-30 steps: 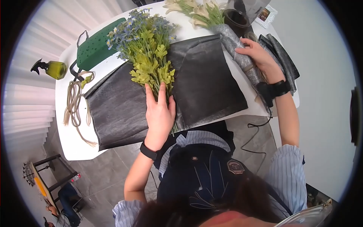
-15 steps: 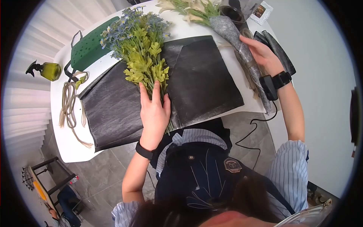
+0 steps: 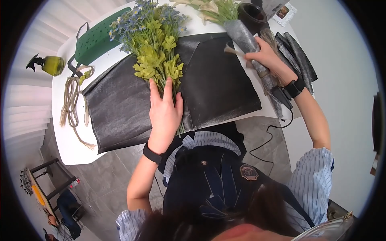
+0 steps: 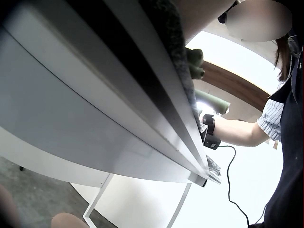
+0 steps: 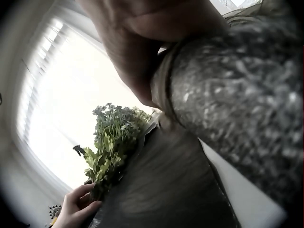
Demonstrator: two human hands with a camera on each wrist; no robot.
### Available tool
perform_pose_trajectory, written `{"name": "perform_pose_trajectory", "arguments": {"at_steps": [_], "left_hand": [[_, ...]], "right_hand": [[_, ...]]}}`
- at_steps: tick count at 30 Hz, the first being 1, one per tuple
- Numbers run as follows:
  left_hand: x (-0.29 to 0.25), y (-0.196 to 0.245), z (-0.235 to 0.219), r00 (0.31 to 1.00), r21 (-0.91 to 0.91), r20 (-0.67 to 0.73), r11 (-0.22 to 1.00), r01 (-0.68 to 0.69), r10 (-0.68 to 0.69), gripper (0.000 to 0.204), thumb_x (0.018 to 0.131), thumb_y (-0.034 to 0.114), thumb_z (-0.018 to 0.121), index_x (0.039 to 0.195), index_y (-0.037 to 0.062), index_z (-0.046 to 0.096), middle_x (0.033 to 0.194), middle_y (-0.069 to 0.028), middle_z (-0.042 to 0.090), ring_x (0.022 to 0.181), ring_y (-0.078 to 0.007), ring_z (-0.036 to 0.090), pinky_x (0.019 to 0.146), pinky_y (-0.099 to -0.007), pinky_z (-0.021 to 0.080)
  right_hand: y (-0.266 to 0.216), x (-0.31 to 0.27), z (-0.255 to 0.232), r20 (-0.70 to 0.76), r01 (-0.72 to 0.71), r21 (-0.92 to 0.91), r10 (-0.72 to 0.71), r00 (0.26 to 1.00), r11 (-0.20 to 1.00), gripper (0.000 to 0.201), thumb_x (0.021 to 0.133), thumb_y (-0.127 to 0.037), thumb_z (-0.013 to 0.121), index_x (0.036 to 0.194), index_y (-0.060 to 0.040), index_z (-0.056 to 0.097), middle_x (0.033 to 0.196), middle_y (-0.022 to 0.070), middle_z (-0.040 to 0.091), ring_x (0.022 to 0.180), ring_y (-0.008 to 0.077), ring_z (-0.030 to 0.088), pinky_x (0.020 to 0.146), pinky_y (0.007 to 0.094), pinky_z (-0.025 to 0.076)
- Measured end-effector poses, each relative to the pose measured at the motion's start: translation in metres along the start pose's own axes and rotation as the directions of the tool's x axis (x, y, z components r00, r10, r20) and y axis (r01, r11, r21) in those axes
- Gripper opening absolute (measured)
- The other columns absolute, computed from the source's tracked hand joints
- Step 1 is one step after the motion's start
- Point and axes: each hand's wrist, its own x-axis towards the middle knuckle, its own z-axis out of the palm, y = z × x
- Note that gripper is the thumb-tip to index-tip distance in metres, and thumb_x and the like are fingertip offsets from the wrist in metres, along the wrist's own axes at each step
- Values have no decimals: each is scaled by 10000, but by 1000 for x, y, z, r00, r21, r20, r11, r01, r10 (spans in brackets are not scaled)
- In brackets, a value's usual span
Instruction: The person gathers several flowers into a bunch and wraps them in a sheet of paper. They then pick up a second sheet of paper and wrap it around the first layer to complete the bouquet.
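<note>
On the white table [image 3: 68,150], my left hand [image 3: 163,118] holds the stems of a bunch of blue flowers with yellow-green leaves [image 3: 155,52], which lies over black wrapping paper [image 3: 221,76]. Two fingers point up along the stems, the thumb lies to their right, and the other fingers are hidden. My right hand [image 3: 271,62] grips a bouquet of pale lilies [image 3: 211,12] rolled in speckled grey wrap [image 3: 239,34], thumb on the left side. A band of twine [image 5: 167,83] circles the wrap beside that hand, and a frayed twine end [image 3: 233,50] sticks out left.
At the table's left are a green box-shaped bag [image 3: 98,38], loose twine [image 3: 72,100] and a spray bottle [image 3: 52,65]. Beyond the right hand lie dark rolls of wrap [image 3: 299,54], a dark pot [image 3: 252,18] and a white picture frame [image 3: 284,14]. A black cable [image 3: 265,158] hangs from the right wrist.
My right hand has shifted on the lily bouquet, its thumb now across the left side. The frayed twine end now shows over the black paper. The left hand stays on the stems.
</note>
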Motion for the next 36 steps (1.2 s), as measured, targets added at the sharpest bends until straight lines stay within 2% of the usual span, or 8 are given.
{"name": "perform_pose_trajectory", "arguments": {"at_steps": [4, 9, 21, 27, 30, 32, 34, 36], "left_hand": [[0, -1, 1, 1000, -2, -4, 1000, 3, -3, 443, 786, 163, 606, 1204, 69, 492, 1235, -351, 367, 1007, -462, 510, 754, -420, 493], [0, -1, 0, 1000, -12, 13, 1000, 15, -15, 444, 783, 160, 605, 1200, 62, 490, 1230, -356, 366, 1023, -468, 499, 761, -422, 493], [0, 0, 0, 999, 3, 20, 1000, 29, -29, 438, 792, 173, 606, 1205, 78, 494, 1237, -336, 376, 1018, -454, 508, 768, -421, 489], [0, -1, 0, 999, 8, -34, 1000, -11, 11, 428, 776, 171, 617, 1179, 69, 515, 1227, -339, 389, 1001, -443, 521, 770, -396, 492], [0, -1, -2, 1000, -34, -20, 999, 2, -3, 438, 767, 165, 619, 1178, 59, 512, 1219, -349, 389, 989, -448, 525, 755, -396, 498], [0, -2, -1, 1000, -43, -27, 999, -9, 7, 441, 764, 160, 618, 1178, 55, 509, 1214, -357, 387, 984, -452, 526, 754, -398, 498], [0, -4, 0, 999, -39, -31, 999, -33, 31, 448, 764, 156, 619, 1182, 43, 501, 1209, -367, 380, 1005, -462, 509, 766, -401, 493], [0, -3, -2, 1000, -60, -13, 998, -23, 22, 456, 767, 158, 619, 1190, 40, 493, 1213, -373, 369, 1030, -473, 487, 782, -405, 487]], "right_hand": [[-20, 8, -23, 444, -547, 459, 352, 824, 700, 274, 728, -138, 616, 955, -2, 548, 807, 55, 581, 655, 128, 557, 597, 243, 453], [-25, -4, -19, 543, -557, 690, 178, 820, 462, 303, 829, -194, 561, 1044, 19, 532, 934, 101, 601, 904, 195, 593, 817, 333, 483], [-30, -13, -16, 467, -461, 795, 87, 880, 394, 340, 853, -200, 527, 1084, 48, 506, 982, 112, 588, 912, 175, 584, 788, 306, 495], [-10, 8, -14, 298, -325, 531, 187, 936, 783, 329, 831, -148, 559, 1111, 20, 516, 894, 71, 608, 800, 138, 594, 754, 243, 467], [15, 20, -20, 144, -144, -38, 148, 978, 989, 404, 810, -187, 618, 1143, 8, 500, 932, 59, 607, 830, 130, 584, 735, 241, 457], [-15, 0, -15, -183, 70, -569, -210, 960, 819, 482, 766, -277, 667, 1110, 29, 526, 906, 73, 622, 812, 142, 581, 696, 273, 468], [-83, -39, -2, -203, 301, -50, -305, 930, 952, 472, 790, -310, 628, 1095, 38, 538, 988, 117, 623, 883, 208, 596, 766, 289, 463], [-144, -89, 3, 42, 334, 522, -415, 909, 785, 581, 901, -448, 384, 1122, 75, 505, 1077, 186, 580, 982, 233, 567, 856, 344, 419]]}}
